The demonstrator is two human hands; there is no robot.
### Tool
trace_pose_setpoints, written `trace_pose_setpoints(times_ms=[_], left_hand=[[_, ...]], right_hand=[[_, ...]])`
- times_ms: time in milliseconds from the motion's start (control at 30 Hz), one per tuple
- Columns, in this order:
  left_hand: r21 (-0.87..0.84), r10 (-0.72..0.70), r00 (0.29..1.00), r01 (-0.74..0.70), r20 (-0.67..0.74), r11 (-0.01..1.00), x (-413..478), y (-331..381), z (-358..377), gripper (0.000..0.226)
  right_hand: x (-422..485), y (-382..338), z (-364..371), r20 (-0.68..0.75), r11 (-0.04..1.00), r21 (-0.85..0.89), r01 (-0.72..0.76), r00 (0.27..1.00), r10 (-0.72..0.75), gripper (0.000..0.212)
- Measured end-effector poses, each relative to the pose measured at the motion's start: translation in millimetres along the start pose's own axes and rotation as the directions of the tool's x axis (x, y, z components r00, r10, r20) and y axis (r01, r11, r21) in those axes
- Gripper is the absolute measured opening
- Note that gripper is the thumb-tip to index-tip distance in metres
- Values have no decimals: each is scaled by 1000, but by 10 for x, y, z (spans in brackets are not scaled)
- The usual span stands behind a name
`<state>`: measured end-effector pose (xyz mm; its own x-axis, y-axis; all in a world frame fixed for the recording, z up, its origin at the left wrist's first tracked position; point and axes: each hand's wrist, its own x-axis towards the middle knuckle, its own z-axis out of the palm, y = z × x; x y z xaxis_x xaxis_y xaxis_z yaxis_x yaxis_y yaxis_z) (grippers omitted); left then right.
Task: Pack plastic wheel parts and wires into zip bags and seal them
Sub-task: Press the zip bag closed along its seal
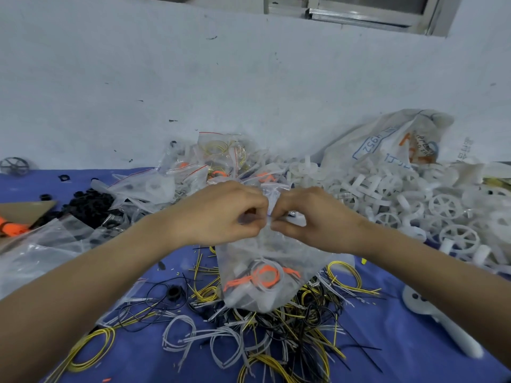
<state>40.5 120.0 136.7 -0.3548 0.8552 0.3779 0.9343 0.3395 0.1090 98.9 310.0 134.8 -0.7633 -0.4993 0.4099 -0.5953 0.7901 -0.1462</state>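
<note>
Both hands, left [221,214] & right [312,217], pinch zip bag [265,275] top above wires [276,335].

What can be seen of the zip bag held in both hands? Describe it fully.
The zip bag is clear, soft, crinkled plastic, hanging upright above the wire pile. Inside, orange plastic parts and white pieces sit at its bottom. The left hand and right hand pinch its top edge, close together, apparently at the seal. Whether it is fully sealed cannot be told.
</note>
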Motion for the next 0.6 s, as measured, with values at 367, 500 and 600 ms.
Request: trace_pose_setpoints(times_ms=[367, 500, 600], left_hand=[[3, 4, 996, -5, 85, 1000, 99, 90, -10, 20], [44, 3, 995, -7, 104, 999, 121, 102, -5, 18], [-3, 17, 994, -17, 106, 1000, 123, 91, -22, 24]], right_hand=[[-138, 70, -31, -9, 1000, -4, -27, 1000, 27, 10], [-188, 72, -23, -12, 1000, -19, 15, 1000, -15, 10], [-225, 129, -44, -25, 1000, 15, -18, 1000, 19, 9]])
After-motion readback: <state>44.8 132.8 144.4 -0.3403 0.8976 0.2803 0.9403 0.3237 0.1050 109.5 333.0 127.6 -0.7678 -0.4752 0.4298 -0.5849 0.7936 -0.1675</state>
